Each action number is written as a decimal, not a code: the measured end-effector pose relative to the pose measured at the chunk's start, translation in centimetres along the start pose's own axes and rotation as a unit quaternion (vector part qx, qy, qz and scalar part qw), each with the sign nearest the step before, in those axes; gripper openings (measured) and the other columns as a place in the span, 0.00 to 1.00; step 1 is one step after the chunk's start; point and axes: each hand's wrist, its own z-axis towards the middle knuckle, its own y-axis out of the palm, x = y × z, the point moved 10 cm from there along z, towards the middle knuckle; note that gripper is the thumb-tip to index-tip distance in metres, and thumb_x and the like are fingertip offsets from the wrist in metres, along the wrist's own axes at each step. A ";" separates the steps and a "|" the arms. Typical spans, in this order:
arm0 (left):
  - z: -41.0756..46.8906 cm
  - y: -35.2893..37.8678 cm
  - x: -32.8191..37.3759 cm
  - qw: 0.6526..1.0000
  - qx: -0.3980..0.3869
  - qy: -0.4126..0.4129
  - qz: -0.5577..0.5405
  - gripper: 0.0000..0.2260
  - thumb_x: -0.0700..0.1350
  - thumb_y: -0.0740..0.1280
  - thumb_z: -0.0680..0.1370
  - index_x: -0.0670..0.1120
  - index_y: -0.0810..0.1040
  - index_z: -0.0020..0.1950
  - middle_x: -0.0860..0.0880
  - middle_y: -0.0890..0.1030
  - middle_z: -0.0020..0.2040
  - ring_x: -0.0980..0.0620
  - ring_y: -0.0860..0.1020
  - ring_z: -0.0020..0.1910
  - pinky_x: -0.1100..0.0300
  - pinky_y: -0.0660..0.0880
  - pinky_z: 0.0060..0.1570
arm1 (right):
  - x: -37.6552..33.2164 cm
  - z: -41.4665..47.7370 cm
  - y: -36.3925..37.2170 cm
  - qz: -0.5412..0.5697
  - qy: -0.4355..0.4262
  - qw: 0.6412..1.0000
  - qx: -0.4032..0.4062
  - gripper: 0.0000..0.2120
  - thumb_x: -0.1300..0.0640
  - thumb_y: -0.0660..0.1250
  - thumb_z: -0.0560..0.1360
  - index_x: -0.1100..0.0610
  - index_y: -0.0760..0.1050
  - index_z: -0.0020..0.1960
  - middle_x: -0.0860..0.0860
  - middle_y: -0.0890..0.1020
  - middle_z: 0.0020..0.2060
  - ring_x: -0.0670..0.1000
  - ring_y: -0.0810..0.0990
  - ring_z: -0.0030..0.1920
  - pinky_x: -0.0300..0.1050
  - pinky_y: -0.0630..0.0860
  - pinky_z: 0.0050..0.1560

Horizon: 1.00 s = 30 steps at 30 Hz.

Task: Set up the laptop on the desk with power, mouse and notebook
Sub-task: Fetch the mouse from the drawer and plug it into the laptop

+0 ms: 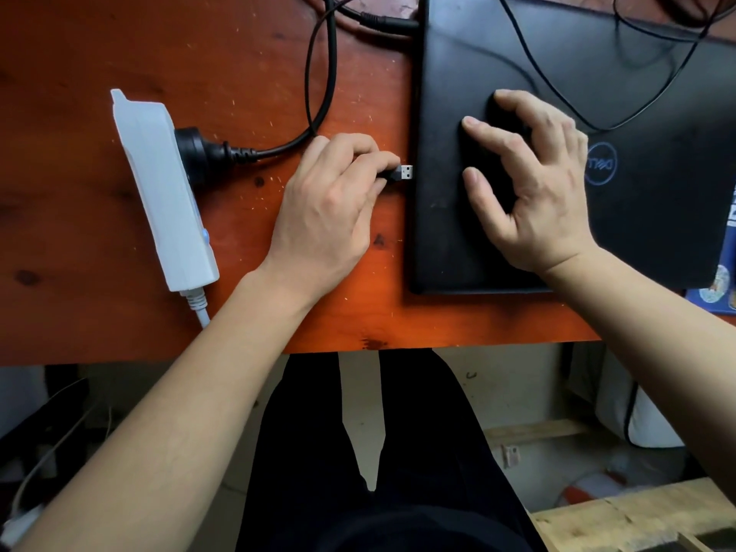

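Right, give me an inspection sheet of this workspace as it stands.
Surface: orange-brown wooden desk, speckled with pale flecks.
Job's things: closed black laptop lying flat; black mouse on its lid; a book's corner at the right edge, possibly the notebook.
Clutter: nothing seen.
Grippers: left hand pinches the USB plug, its metal tip just short of the laptop's left edge; right hand rests over the mouse.
Cables: black power plug seated in the white power strip; charger lead at the laptop's far left corner; thin mouse cable looping over the lid.
Surroundings: floor, wooden planks below.
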 end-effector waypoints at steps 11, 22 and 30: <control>0.5 -0.3 1.2 0.999 0.030 0.032 -0.025 0.06 0.35 0.66 0.78 0.40 0.81 0.53 0.45 0.83 0.50 0.46 0.78 0.45 0.58 0.73 0.49 | -0.1 -0.1 -0.2 -0.001 -0.001 1.000 0.006 0.18 0.49 0.65 0.81 0.52 0.77 0.69 0.57 0.74 0.70 0.58 0.71 0.69 0.53 0.64 0.66; -0.8 0.0 0.7 0.989 0.048 -0.030 0.137 0.14 0.47 0.66 0.79 0.41 0.79 0.61 0.43 0.78 0.55 0.43 0.75 0.50 0.52 0.72 0.49 | -0.1 -0.1 -0.4 0.002 0.003 1.000 0.009 0.18 0.49 0.65 0.81 0.52 0.78 0.69 0.56 0.75 0.70 0.58 0.72 0.69 0.53 0.65 0.66; -0.5 0.0 -0.1 0.993 0.044 -0.016 0.104 0.09 0.46 0.67 0.80 0.45 0.82 0.56 0.46 0.79 0.51 0.46 0.72 0.47 0.52 0.70 0.47 | 0.0 -0.2 -0.1 0.006 0.000 1.000 0.020 0.18 0.48 0.65 0.80 0.51 0.78 0.68 0.55 0.75 0.69 0.57 0.73 0.68 0.53 0.65 0.65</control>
